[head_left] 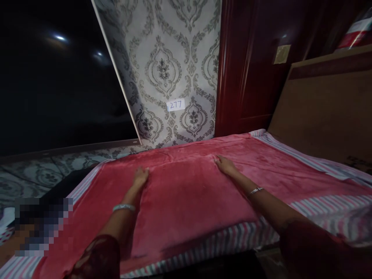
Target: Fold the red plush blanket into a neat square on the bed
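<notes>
A red plush cloth (192, 197) lies spread in front of me over a larger red blanket (261, 166) with striped edges. At the cloth's far left corner is my left hand (141, 176), its fingers curled onto the fabric and slightly blurred. My right hand (226, 166) pinches the far right corner, with thumb and fingertips close together. The cloth's near edge hangs toward the striped border (215, 246). Both arms reach forward over the fabric, the hands well apart.
A large dark television (64, 77) stands at the left. Behind are patterned wallpaper (162, 69) with a paper label (176, 104) and a dark red door (247, 69). A big cardboard box (325, 112) borders the right side. A pixelated patch covers the lower left.
</notes>
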`<state>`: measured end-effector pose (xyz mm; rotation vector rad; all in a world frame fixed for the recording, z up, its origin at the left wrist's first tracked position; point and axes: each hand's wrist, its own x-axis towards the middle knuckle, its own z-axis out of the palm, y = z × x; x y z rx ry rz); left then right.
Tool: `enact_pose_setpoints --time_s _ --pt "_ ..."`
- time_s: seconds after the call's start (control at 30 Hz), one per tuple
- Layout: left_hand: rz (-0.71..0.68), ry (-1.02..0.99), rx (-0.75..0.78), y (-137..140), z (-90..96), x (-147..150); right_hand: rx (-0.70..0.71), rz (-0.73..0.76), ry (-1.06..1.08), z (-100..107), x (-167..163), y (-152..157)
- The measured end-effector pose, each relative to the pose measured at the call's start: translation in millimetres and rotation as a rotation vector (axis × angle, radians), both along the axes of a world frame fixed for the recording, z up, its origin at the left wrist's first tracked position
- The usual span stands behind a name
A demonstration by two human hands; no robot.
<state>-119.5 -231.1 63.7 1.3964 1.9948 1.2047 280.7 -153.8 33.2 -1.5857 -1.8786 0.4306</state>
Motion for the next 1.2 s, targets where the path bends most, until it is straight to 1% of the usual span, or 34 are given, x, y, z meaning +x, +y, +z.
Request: enact_pose_setpoints --time_s 0.07,0.1,0.13,0.17,0.23,0.27,0.33,0.43,0.5,0.57,0.63,0.7,0.77,0.87,1.0,1.1,1.2 --pt "-0.036 0.268 0.079 -4 15.7 28 0.065 0.062 -0.07 11 -15 -14" --pt "-0.124 0.434 0.111 -6 21.9 46 0.099 0.123 -0.121 15 -25 -22" --pt "-0.241 0.562 0.116 -7 26.1 64 0.134 0.207 -0.208 19 -37 -30" --pt "-0.344 0.659 0.092 -9 27.8 82 0.151 0.293 -0.294 22 -48 -37" --pt "-0.433 0.794 -0.007 -11 22.9 111 0.115 0.404 -0.429 22 -67 -48" --pt "-0.442 0.842 -0.06 -12 16.6 121 0.087 0.424 -0.468 21 -74 -52" --pt "-0.421 0.916 -0.121 -13 -0.5 130 0.063 0.413 -0.508 13 -80 -54" --pt "-0.376 0.974 -0.103 -15 -24.8 129 0.11 0.392 -0.517 -3 -76 -47" --pt "-0.367 0.979 -0.088 -16 -32.8 127 0.144 0.39 -0.526 -11 -69 -38" --pt "-0.373 0.963 -0.085 -16 -33.8 126 0.167 0.367 -0.546 -16 -60 -28" --pt "-0.364 0.941 -0.091 -15 -30.9 123 0.167 0.305 -0.557 -18 -50 -18" --pt "-0.317 0.926 -0.124 -12 -27.4 116 0.135 0.234 -0.54 -20 -42 -10" --pt "-0.25 0.917 -0.195 -8 -24.8 103 0.1 0.192 -0.504 -22 -36 -5" --pt "-0.187 0.896 -0.298 -1 -24.0 76 0.078 0.182 -0.473 -25 -33 -3" --pt "-0.13 0.817 -0.327 5 -29.5 45 0.06 0.163 -0.451 -29 -33 -4" --pt "-0.103 0.748 -0.325 6 -34.9 35 0.054 0.175 -0.44 -31 -32 -2" --pt "-0.083 0.744 -0.291 4 -37.3 36 0.071 0.175 -0.433 -34 -31 -1"
